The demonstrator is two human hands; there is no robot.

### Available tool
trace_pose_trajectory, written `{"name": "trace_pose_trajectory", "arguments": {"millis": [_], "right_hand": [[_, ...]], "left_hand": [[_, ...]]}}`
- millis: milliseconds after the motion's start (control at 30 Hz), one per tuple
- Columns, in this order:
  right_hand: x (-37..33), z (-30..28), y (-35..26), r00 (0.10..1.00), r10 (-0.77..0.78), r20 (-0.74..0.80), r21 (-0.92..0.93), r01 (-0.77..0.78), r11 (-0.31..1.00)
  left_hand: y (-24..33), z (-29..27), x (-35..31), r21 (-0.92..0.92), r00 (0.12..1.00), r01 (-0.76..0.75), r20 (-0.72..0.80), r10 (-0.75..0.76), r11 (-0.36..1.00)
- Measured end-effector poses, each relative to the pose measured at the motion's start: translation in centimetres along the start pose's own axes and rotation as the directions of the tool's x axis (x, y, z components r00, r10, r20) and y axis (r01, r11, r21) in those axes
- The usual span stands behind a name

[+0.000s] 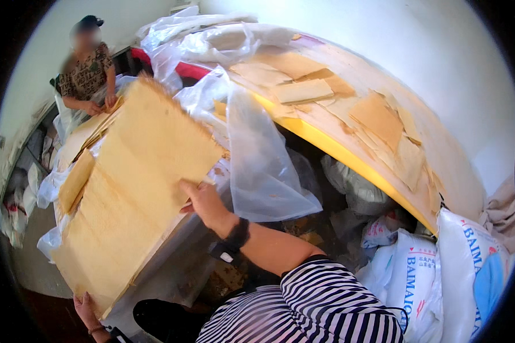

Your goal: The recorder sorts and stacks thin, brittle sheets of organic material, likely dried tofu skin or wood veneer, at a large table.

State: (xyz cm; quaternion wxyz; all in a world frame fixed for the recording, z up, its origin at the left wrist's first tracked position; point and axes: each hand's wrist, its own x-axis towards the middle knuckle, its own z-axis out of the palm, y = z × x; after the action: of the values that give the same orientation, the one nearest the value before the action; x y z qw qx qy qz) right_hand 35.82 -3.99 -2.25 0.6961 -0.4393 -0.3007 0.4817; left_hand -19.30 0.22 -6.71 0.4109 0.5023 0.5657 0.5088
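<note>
A large, thin tan sheet with a ragged far edge spreads out in front of me, tilted over a stack on the table. On its right edge my right hand is closed, fingers gripping the border. Down at the near left corner, my left hand pinches the same sheet; part of its fingers is hidden. Under and beside the sheet lie more tan sheets, among them a folded piece at the left. What the sheet is made of, I cannot tell.
Across the table, a person handles stacked sheets. A long pale table with a yellow edge holds loose tan pieces at the right. Clear plastic film hangs between the tables. White printed sacks stand at the lower right.
</note>
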Motion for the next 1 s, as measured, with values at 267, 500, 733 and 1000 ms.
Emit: {"name": "trace_pose_trajectory", "arguments": {"millis": [267, 500, 733, 1000], "right_hand": [[-0.1, -4.3, 3.6, 0.939, 0.296, 0.176, 0.077, -0.313, 0.947], [-6.2, -16.6, -5.0, 0.993, 0.076, -0.094, 0.016, -0.075, 0.997], [-13.1, -28.0, -13.6, 0.746, -0.592, -0.304, -0.715, 0.233, 0.660], [-20.1, -38.8, -21.5, 0.377, -0.814, -0.441, -0.897, -0.168, 0.409]], "left_hand": [[-4.3, -1.8, 6.8, 0.704, 0.991, 0.089, -0.132, 0.007, 0.705], [-4.4, 4.1, 5.0, 0.960, 0.901, 0.257, -0.280, 0.331, 0.112], [-1.5, 13.4, -3.0, 0.854, 0.735, -0.431, 0.144, 0.663, 0.292], [0.5, 26.1, -12.7, 0.647, 0.782, -0.603, 0.365, 0.506, 0.466]]}}
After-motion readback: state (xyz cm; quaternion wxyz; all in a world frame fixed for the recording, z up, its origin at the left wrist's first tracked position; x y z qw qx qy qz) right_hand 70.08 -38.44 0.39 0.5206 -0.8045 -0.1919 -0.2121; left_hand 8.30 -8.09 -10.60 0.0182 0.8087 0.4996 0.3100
